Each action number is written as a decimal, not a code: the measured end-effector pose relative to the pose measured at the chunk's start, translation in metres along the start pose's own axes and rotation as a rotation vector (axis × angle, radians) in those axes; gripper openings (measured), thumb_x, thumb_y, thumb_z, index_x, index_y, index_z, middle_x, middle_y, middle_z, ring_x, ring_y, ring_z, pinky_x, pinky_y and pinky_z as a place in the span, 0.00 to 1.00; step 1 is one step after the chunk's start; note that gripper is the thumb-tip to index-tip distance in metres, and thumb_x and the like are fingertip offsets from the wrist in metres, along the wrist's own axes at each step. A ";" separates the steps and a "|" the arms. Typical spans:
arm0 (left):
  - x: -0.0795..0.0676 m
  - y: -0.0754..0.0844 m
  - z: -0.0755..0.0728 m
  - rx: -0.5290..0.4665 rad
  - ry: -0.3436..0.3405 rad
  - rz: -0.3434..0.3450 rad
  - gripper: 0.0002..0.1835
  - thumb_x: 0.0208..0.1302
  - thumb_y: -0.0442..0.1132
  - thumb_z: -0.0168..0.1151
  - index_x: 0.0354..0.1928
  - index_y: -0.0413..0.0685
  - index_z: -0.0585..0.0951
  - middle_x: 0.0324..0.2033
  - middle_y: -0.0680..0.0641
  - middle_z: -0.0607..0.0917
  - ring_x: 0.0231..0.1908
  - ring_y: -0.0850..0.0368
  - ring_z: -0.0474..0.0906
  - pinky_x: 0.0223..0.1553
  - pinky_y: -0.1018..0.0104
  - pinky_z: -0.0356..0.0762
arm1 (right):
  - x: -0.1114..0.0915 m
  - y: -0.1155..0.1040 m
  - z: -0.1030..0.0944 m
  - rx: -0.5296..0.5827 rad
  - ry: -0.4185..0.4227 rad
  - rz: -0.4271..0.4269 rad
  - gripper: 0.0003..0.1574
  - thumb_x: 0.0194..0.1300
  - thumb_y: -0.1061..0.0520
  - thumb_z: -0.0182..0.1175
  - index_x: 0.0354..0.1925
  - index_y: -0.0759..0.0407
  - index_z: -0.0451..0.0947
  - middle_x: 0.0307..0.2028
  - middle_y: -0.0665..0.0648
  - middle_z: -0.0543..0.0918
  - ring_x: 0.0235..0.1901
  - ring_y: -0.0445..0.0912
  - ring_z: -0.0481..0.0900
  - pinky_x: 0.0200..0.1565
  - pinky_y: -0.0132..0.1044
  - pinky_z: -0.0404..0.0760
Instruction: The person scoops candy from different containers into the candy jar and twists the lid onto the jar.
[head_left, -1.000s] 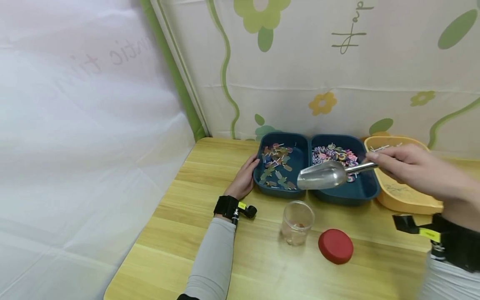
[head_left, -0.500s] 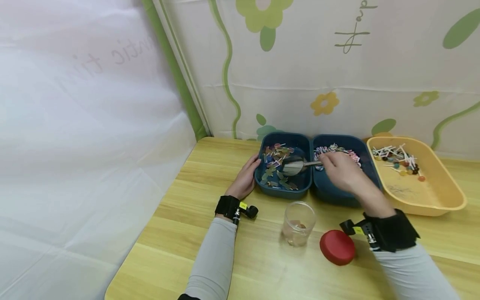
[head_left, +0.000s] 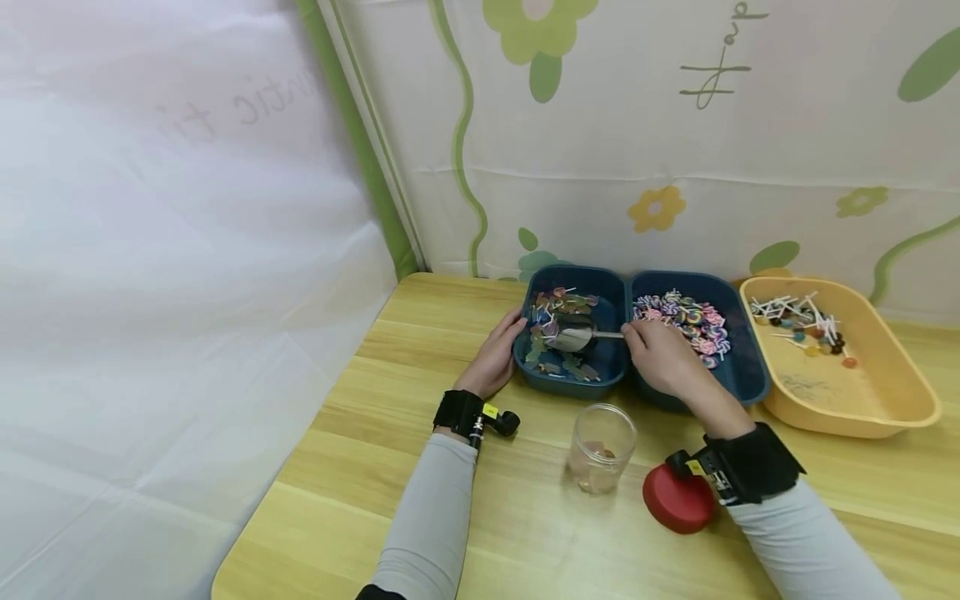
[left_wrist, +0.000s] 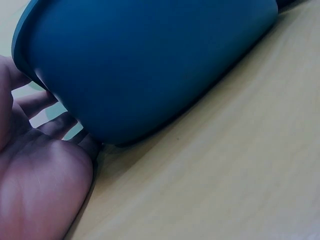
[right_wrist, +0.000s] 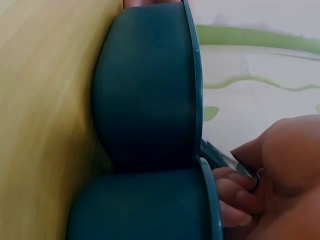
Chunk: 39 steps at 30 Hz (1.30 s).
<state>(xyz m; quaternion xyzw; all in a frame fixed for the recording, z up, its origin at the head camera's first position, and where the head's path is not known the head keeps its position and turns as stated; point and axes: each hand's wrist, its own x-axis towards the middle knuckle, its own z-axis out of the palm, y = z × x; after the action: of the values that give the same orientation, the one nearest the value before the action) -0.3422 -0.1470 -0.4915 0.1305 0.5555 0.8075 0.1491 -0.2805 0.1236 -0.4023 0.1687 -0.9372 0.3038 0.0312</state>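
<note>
My right hand [head_left: 660, 354] pinches the handle of a metal scoop [head_left: 576, 337]. The scoop's bowl lies in the left dark blue bin [head_left: 558, 386] among small popsicle-shaped pieces [head_left: 576, 367] in several colours. Against that bin's left wall rests my left hand [head_left: 491, 360]; the left wrist view shows its extended fingers along the outside of the bin [left_wrist: 150, 70]. A clear jar [head_left: 602, 446] with a few small pieces at its bottom stands in front of the bins. Beside it lies a red lid [head_left: 678, 500], partly covered by the right wrist camera.
A second dark blue bin [head_left: 742, 390] holds swirl lollipop pieces [head_left: 693, 321]. Right of it, a yellow bin [head_left: 855, 400] contains small ball lollipops [head_left: 810, 325]. All stand on a wooden table [head_left: 360, 450], with a printed curtain [head_left: 592, 150] close behind.
My right hand has brought the scoop leftward and down from above the middle bin into the left bin, among its pieces. My left hand stays against that bin's side.
</note>
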 end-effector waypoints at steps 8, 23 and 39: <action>0.001 -0.001 -0.001 0.005 -0.016 0.017 0.28 0.86 0.44 0.38 0.81 0.49 0.54 0.78 0.44 0.60 0.76 0.50 0.58 0.74 0.54 0.58 | 0.000 -0.001 0.002 0.090 -0.097 -0.015 0.24 0.84 0.56 0.41 0.34 0.65 0.76 0.20 0.53 0.64 0.21 0.48 0.63 0.31 0.43 0.65; 0.002 -0.001 -0.001 -0.018 -0.034 0.024 0.28 0.86 0.42 0.36 0.81 0.46 0.53 0.77 0.39 0.59 0.74 0.42 0.57 0.58 0.68 0.71 | -0.001 0.005 -0.012 0.388 -0.239 0.153 0.28 0.85 0.53 0.40 0.26 0.65 0.67 0.16 0.49 0.62 0.15 0.41 0.60 0.20 0.37 0.65; 0.000 0.001 0.000 0.007 -0.012 0.005 0.28 0.86 0.44 0.38 0.82 0.49 0.53 0.78 0.44 0.58 0.76 0.51 0.57 0.73 0.59 0.59 | 0.001 0.015 -0.008 0.390 -0.235 0.092 0.29 0.85 0.52 0.41 0.24 0.63 0.66 0.16 0.49 0.61 0.15 0.43 0.60 0.22 0.38 0.64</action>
<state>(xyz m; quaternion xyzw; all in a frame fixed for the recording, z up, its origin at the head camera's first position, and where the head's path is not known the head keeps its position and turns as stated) -0.3425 -0.1467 -0.4906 0.1371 0.5572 0.8051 0.1499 -0.2864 0.1391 -0.4039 0.1627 -0.8647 0.4584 -0.1251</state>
